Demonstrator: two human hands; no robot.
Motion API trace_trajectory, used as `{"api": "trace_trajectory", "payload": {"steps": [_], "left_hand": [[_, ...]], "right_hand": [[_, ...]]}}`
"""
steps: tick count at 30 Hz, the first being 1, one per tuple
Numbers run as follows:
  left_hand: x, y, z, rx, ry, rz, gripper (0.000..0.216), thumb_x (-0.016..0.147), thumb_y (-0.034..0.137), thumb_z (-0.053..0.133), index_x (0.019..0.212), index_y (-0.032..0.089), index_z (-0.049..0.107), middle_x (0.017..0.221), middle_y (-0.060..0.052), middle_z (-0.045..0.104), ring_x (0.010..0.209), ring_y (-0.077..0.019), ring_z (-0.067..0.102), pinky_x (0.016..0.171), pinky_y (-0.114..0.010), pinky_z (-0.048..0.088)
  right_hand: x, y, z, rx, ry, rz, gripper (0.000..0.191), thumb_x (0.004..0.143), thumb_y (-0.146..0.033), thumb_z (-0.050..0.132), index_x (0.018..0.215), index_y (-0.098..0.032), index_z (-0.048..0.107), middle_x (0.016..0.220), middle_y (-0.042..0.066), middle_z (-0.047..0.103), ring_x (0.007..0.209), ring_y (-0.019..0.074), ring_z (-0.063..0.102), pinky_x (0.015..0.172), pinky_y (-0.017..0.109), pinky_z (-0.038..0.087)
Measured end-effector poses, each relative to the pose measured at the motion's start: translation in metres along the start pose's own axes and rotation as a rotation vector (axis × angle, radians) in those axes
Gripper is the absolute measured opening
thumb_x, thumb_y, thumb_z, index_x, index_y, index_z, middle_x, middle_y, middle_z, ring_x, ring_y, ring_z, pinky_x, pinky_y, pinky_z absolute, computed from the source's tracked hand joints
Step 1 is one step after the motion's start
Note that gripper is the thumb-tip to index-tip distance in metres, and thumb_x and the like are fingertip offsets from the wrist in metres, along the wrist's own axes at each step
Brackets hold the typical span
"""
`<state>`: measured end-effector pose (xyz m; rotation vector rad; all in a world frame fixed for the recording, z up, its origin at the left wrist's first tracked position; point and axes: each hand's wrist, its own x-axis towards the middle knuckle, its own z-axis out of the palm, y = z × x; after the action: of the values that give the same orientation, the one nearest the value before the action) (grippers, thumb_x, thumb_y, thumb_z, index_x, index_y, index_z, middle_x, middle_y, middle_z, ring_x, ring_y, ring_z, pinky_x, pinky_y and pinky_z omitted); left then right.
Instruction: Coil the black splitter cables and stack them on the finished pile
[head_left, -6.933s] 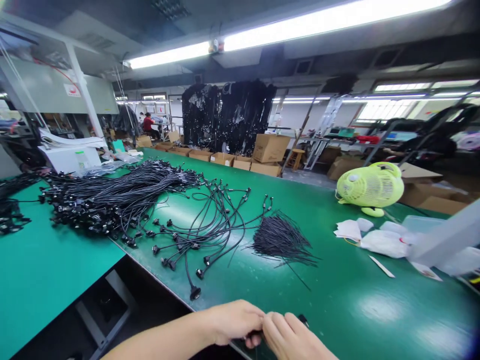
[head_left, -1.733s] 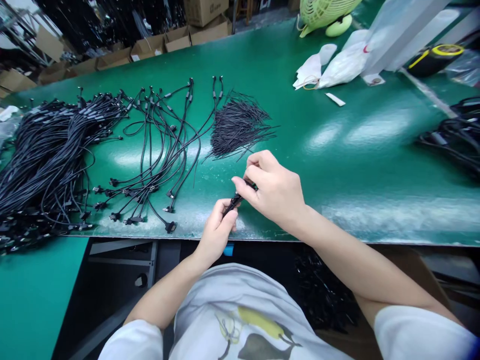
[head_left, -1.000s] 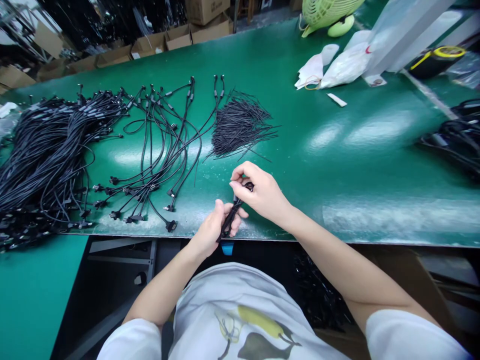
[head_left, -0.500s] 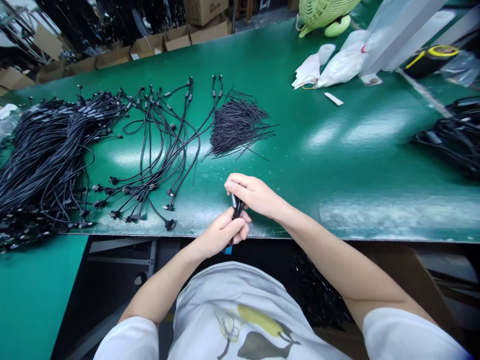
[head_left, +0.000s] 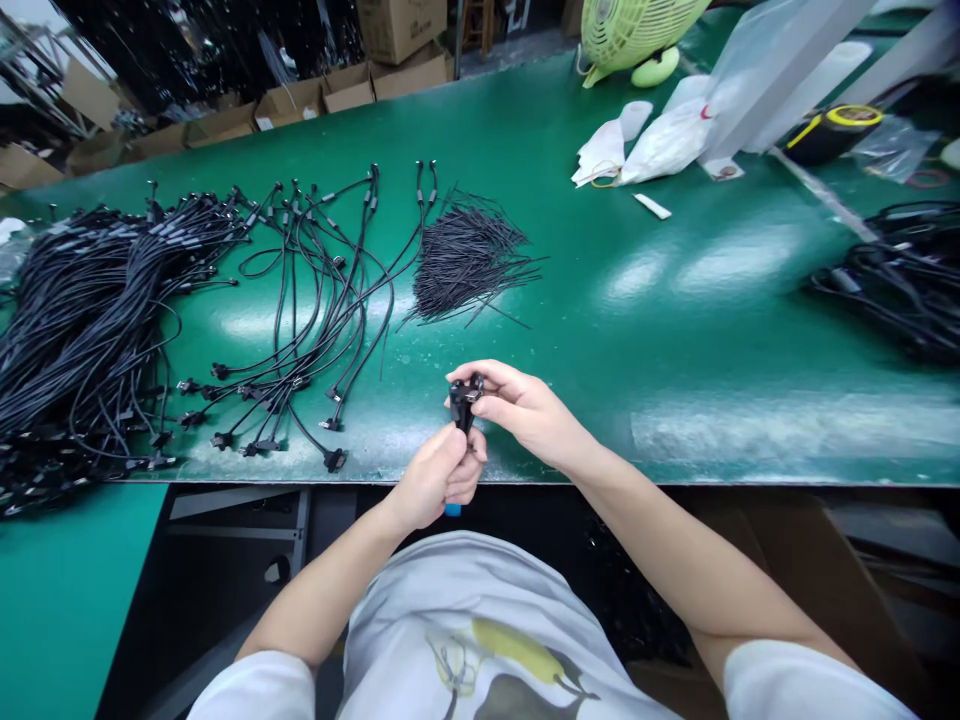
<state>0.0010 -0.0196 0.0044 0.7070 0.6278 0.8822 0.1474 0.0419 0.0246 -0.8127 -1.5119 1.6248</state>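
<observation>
While both hands are busy over the bench (head_left: pixel 570 330), the black cable bundle (head_left: pixel 460 415) sits on the white shirt (head_left: pixel 450 620) side of the heap of thin black strips (head_left: pixel 469 255), near it but not touching. Its long axis runs away from the shirt, roughly toward that heap, with the plug heads (head_left: pixel 463 391) at the far end; one metal plug mouth seems to face right. The near end is lost inside the fist, so I can't tell how it finishes or whether anything binds it.

The left hand (head_left: pixel 437 475) is curled tight around the lower part. The right hand (head_left: pixel 525 412) pinches the plug heads, thumb and forefinger nearly meeting.

What worries me from here is that left grip slackening: cable like this looks springy, so the folds could fan out and the plug heads slip out of line. A fumble might also send it off the bench, since the hands are right by its near edge. Left of the heap, loose cables (head_left: pixel 298 382) lie crossed, so tugging one could drag its neighbours; farther left spreads the big cable pile (head_left: pixel 97 290).
</observation>
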Motion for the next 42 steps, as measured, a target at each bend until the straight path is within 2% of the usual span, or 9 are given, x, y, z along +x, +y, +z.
{"api": "trace_trajectory", "payload": {"steps": [6, 13, 20, 22, 25, 29, 34, 38, 42], "left_hand": [[0.001, -0.002, 0.001, 0.023, 0.181, 0.161, 0.035, 0.088, 0.055, 0.055, 0.101, 0.024, 0.047, 0.067, 0.008, 0.043, 0.038, -0.0007, 0.021, 0.036, -0.012, 0.020], [0.000, -0.006, -0.005, 0.173, 0.146, 0.243, 0.036, 0.092, 0.051, 0.050, 0.110, 0.019, 0.053, 0.064, 0.007, 0.040, 0.041, -0.0022, 0.028, 0.040, -0.016, 0.027], [-0.007, 0.001, -0.005, 0.300, 0.012, 0.057, 0.040, 0.092, 0.053, 0.050, 0.101, 0.014, 0.055, 0.061, 0.007, 0.038, 0.042, -0.0037, 0.033, 0.041, -0.018, 0.031], [-0.005, 0.004, -0.003, 0.308, 0.068, 0.049, 0.040, 0.090, 0.055, 0.051, 0.095, 0.016, 0.053, 0.060, 0.007, 0.038, 0.042, -0.0040, 0.033, 0.041, -0.018, 0.032], [0.000, 0.008, -0.002, 0.263, 0.208, 0.099, 0.036, 0.089, 0.053, 0.054, 0.094, 0.018, 0.051, 0.061, 0.008, 0.038, 0.042, -0.0031, 0.031, 0.040, -0.016, 0.029], [0.006, 0.013, -0.004, 0.193, 0.289, 0.147, 0.034, 0.088, 0.051, 0.058, 0.086, 0.019, 0.047, 0.060, 0.009, 0.037, 0.041, -0.0020, 0.027, 0.039, -0.015, 0.024], [0.008, 0.013, -0.006, 0.223, 0.285, 0.160, 0.032, 0.089, 0.050, 0.057, 0.090, 0.019, 0.050, 0.062, 0.008, 0.037, 0.044, -0.0036, 0.027, 0.041, -0.017, 0.024], [0.008, 0.016, -0.002, 0.473, 0.333, 0.219, 0.025, 0.092, 0.041, 0.053, 0.101, 0.018, 0.057, 0.066, 0.005, 0.044, 0.053, -0.0065, 0.038, 0.051, -0.019, 0.034], [0.009, 0.020, 0.004, 0.607, 0.377, 0.222, 0.025, 0.094, 0.039, 0.049, 0.102, 0.018, 0.061, 0.064, 0.004, 0.047, 0.055, -0.0086, 0.041, 0.055, -0.021, 0.036]], "right_hand": [[-0.001, -0.008, -0.002, -0.136, 0.111, -0.153, 0.024, 0.086, -0.032, 0.063, 0.108, -0.025, 0.067, 0.104, 0.003, 0.060, 0.088, 0.0147, 0.059, 0.081, 0.028, 0.050], [0.001, -0.014, 0.004, 0.123, 0.150, -0.021, 0.015, 0.088, -0.033, 0.058, 0.093, -0.020, 0.063, 0.086, 0.000, 0.058, 0.071, 0.0105, 0.053, 0.066, 0.023, 0.047], [0.006, -0.013, 0.002, 0.382, -0.117, 0.236, 0.026, 0.084, -0.044, 0.059, 0.087, -0.019, 0.051, 0.069, -0.003, 0.044, 0.052, 0.0078, 0.034, 0.043, 0.019, 0.029], [0.007, -0.010, 0.004, 0.256, -0.004, 0.184, 0.024, 0.088, -0.044, 0.053, 0.086, -0.020, 0.050, 0.069, -0.003, 0.042, 0.054, 0.0091, 0.036, 0.043, 0.020, 0.031], [0.008, -0.007, 0.005, -0.239, 0.250, -0.163, 0.016, 0.092, -0.032, 0.047, 0.097, -0.021, 0.057, 0.089, 0.004, 0.054, 0.077, 0.0151, 0.053, 0.063, 0.027, 0.048], [0.005, -0.009, -0.002, -0.837, 0.213, -0.567, 0.025, 0.094, -0.022, 0.044, 0.114, -0.023, 0.059, 0.118, 0.010, 0.059, 0.110, 0.0225, 0.055, 0.094, 0.041, 0.045], [0.000, -0.014, -0.007, -1.064, 0.149, -0.646, 0.013, 0.093, -0.027, 0.048, 0.099, -0.020, 0.056, 0.103, 0.010, 0.065, 0.092, 0.0220, 0.060, 0.080, 0.037, 0.046], [0.002, -0.016, -0.002, -1.119, 0.295, -0.569, 0.013, 0.088, -0.032, 0.052, 0.080, -0.022, 0.049, 0.077, 0.006, 0.060, 0.070, 0.0201, 0.054, 0.067, 0.036, 0.043], [0.010, -0.014, 0.003, -0.997, 0.385, -0.593, 0.012, 0.084, -0.026, 0.055, 0.080, -0.022, 0.044, 0.104, 0.011, 0.060, 0.095, 0.0241, 0.058, 0.077, 0.037, 0.047]]}}
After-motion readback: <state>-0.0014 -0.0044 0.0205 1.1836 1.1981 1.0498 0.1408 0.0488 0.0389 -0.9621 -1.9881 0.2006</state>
